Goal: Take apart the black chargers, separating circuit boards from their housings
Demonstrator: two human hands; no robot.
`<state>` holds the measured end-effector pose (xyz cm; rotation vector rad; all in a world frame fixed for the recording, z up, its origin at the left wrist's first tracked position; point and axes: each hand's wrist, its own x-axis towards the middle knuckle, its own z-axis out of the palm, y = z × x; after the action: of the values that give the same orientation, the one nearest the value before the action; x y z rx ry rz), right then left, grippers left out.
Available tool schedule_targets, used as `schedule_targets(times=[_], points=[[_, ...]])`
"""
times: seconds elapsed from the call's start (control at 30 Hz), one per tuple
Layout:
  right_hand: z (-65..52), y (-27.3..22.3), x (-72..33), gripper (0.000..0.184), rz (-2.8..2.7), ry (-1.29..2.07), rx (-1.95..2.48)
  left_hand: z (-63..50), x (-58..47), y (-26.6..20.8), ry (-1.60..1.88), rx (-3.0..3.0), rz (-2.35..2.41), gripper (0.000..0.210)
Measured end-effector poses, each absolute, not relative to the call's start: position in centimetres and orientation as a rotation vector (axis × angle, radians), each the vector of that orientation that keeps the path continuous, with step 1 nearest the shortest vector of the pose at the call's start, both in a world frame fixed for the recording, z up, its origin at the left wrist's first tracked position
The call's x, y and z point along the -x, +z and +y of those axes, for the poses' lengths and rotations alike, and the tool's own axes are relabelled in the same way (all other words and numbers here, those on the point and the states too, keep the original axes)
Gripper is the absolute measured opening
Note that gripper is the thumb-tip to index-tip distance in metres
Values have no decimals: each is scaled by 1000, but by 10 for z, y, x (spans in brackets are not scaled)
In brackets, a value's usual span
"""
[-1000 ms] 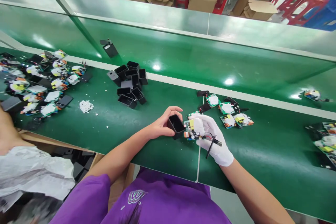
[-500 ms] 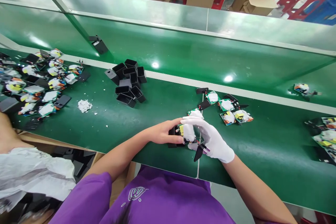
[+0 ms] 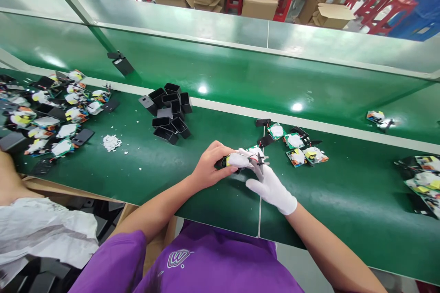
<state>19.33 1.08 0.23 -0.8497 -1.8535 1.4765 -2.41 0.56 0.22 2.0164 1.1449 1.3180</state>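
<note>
Whereas half a second ago a circuit board was being steered at the mouth of its case, the green circuit board with white filler and yellow parts (image 3: 239, 160) is now seen lying along the hollow black plastic casing (image 3: 220, 163), just right of centre in the frame, and the gloved fingers have been shifted towards its outer end. By this change, it may be judged, board and casing are being handled as one piece, though how deep the board sits cannot be told, since the casing is mostly covered. The casing is clamped between thumb and fingers of the bare left hand (image 3: 209, 165). On the white-gloved right hand (image 3: 270, 187) the thumb is held apart from the fingers, which are placed by the thin black end plate (image 3: 260, 171) — whether anything is pinched there cannot be told. As for numbers, one casing and one board are held; about ten loose black box-shaped casings (image 3: 165, 113) are clustered left of centre, some overlapped. Right of the hands, four white-topped circuit boards (image 3: 294, 140) can be counted, and a fifth is partly hidden behind the glove. One lone circuit board (image 3: 375, 116) is seen at upper right, and one heap of white flakes (image 3: 112, 143) at centre left — the crowded mixed pile of boards (image 3: 67, 130) at the left edge cannot be counted reliably.
</note>
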Motion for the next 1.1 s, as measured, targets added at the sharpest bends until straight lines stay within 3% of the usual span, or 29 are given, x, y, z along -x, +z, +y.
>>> schedule_targets(times=[0.2,0.43,0.7,0.87,1.1], points=[[-9,-2,-178,94,-1689,1300,1027,5,19,0,1616,-2620,1335,20],[-12,5,-164,62,-1396,1233,1228,-1,6,-2,1552,-2705,1437,21],[6,2,-177,63,-1355,1227,1186,-6,3,-2,1199,-2229,1255,59],[8,4,-185,67,-1446,1218,1140,-5,11,-3,1051,-1863,1132,66],[4,5,-186,63,-1622,1138,1149,-3,16,-4,1131,-1962,1269,62]])
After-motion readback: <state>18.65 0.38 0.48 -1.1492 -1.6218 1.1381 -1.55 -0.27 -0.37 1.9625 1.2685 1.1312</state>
